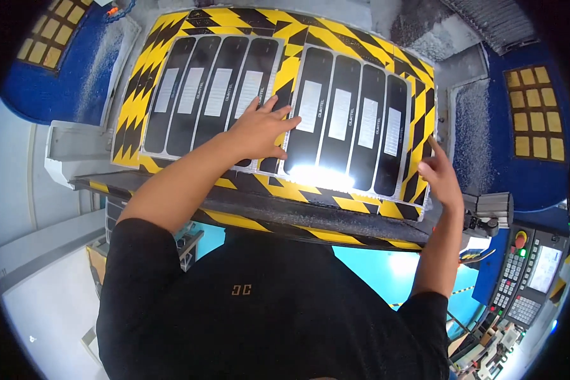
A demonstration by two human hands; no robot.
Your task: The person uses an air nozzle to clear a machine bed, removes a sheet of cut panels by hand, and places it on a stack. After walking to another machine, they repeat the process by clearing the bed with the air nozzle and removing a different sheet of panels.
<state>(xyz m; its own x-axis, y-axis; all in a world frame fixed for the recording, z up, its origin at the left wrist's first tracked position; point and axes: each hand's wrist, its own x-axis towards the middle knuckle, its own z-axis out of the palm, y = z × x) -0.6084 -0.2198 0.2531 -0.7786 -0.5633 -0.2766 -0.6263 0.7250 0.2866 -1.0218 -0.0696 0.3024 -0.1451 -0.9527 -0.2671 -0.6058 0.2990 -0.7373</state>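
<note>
Two flat sheets of long black rounded panels lie side by side, a left sheet and a right sheet. Each panel bears a pale printed rectangle. My left hand is spread out, palm down, over the seam where the sheets meet, covering part of the left sheet's last panel and reaching the right sheet's edge. At the right sheet's outer edge is my right hand, its index finger stretched forward and its thumb apart. Its other fingers are partly hidden, and nothing shows in its grasp.
Under the sheets is a bed with yellow-and-black striped tape. A dark machine rail crosses in front of my body. Blue machine walls with gridded panels flank both sides. A control panel with a red knob stands at lower right.
</note>
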